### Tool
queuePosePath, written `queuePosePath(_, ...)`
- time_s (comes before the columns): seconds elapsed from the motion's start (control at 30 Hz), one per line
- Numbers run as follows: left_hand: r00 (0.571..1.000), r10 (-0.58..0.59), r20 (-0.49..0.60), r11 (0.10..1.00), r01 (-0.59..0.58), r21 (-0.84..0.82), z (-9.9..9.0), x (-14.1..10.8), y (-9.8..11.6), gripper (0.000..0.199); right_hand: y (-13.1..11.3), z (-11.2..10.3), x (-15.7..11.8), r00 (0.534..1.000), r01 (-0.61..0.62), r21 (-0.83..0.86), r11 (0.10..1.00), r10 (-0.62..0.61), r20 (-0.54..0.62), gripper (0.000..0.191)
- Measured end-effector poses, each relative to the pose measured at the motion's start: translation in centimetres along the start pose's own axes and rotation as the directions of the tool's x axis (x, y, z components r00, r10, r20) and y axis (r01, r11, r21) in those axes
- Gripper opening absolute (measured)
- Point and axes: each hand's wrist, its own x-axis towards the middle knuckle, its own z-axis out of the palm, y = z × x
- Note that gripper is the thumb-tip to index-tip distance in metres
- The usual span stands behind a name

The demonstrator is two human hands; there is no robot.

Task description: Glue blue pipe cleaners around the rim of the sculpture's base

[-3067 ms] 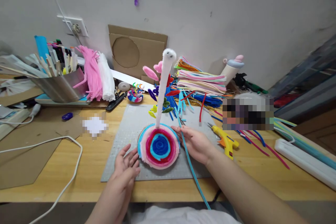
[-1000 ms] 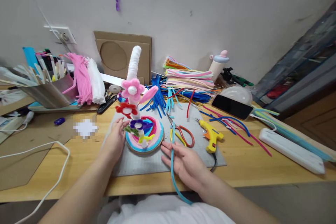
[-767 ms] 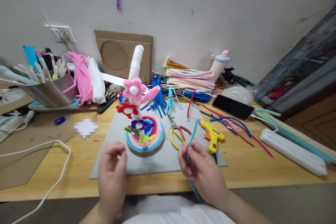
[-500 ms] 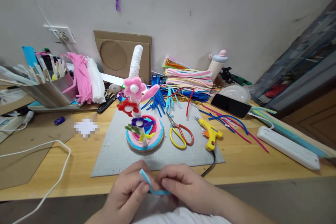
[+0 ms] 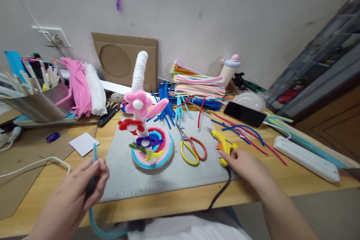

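My left hand [image 5: 81,187] pinches a light-blue pipe cleaner [image 5: 97,225], one end poking up above the fingers and the rest curving down over the table's front edge. On the right, my right hand [image 5: 242,163] has its fingers round the handle of a yellow hot glue gun [image 5: 224,144], which lies on the grey mat [image 5: 168,182]. Between the hands stands a white fuzzy stem [image 5: 140,73] with pink, red and purple pipe-cleaner flowers, set on a round base [image 5: 168,153] of blue, pink and red rings. Scissors [image 5: 194,150] with yellow and red handles lie beside it.
Behind are bundles of pipe cleaners [image 5: 199,84] and a cardboard sheet [image 5: 146,60] with a round mark. A metal holder [image 5: 42,107] of sticks stands left, near a white square [image 5: 83,143]. A phone [image 5: 244,113] and a white power strip [image 5: 306,159] lie right.
My hands have parted from in front of my lap. The left moved left with the light-blue pipe cleaner; the right let go of it and reached right to the glue gun. The view shifted slightly.
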Motion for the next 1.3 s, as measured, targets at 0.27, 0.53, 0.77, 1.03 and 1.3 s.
queuePosePath(0.27,0.997,-0.032,0.076,0.999,0.032,0.002,2.7,3.1,-4.3,0.037,1.5,0.6,0.7,0.999,-0.006,0.289,0.957,0.017,-0.038,0.02)
queuePosePath(0.53,0.998,-0.019,0.068,0.999,0.016,0.041,2.4,3.2,-5.1,0.043,0.8,-2.1,-3.3,0.936,-0.072,0.995,0.062,-0.34,0.089,0.029)
queuePosePath(0.77,0.999,-0.006,0.043,0.997,0.003,0.074,2.8,2.8,-5.9,0.045,-4.5,0.0,-4.5,0.892,0.038,0.926,0.377,-0.431,0.138,0.032)
queuePosePath(1.03,0.999,-0.014,0.049,0.996,0.009,0.089,2.7,2.9,-5.7,0.045,-7.8,3.7,-2.9,0.901,0.094,0.783,0.616,-0.387,0.197,0.05)
queuePosePath(1.3,0.998,-0.052,0.019,0.996,0.051,0.078,2.6,2.9,-5.7,0.045,-7.9,4.6,-2.8,0.917,0.104,0.72,0.686,-0.347,0.198,0.042)
